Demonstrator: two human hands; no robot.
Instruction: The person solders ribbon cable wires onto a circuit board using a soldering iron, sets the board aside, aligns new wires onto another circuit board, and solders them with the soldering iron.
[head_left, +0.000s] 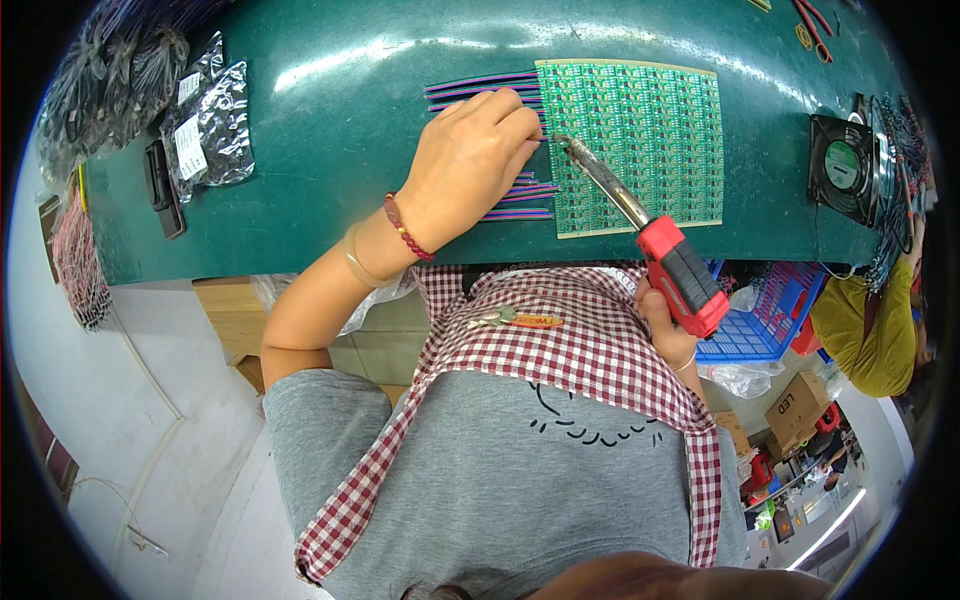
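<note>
A green circuit board panel, densely set with rows of small parts, lies flat on the table. Thin wires in dark, pink and blue tones run leftward from its left edge in several groups. My left hand is closed in a pinch over them, with a wire end just showing past its fingertips by the panel; the palm hides the rest. My right hand grips a red and black soldering iron below the table's near edge. The iron's tip points up-left and meets the panel's left edge, close to my left fingertips.
On the green table, clear bags and a dark phone-like object lie at left. Bundled wires hang at the left edge. A black fan stands at right, with red-handled pliers behind. Below sits a blue basket.
</note>
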